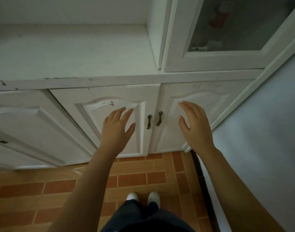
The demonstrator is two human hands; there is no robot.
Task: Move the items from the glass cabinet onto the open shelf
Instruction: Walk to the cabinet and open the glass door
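The glass cabinet door (pixel 180 52) is shut at the upper right. Behind its dim pane I make out a red item (pixel 218 19), a white and teal tube (pixel 199 48) lying on the cabinet floor, and a pale item (pixel 213 44) beside it. The open shelf (pixel 68 52) is the white surface to the left of the cabinet, with nothing on the part I see. My left hand (pixel 117 128) and my right hand (pixel 196 126) hover with fingers spread in front of the lower cupboard doors, well below the glass door. Neither hand holds anything.
Two lower cupboard doors with dark metal handles (pixel 154 119) are shut between my hands. A pale wall (pixel 260 131) stands close on the right. Orange brick-pattern floor (pixel 135 178) and my white shoes (pixel 143 197) are below.
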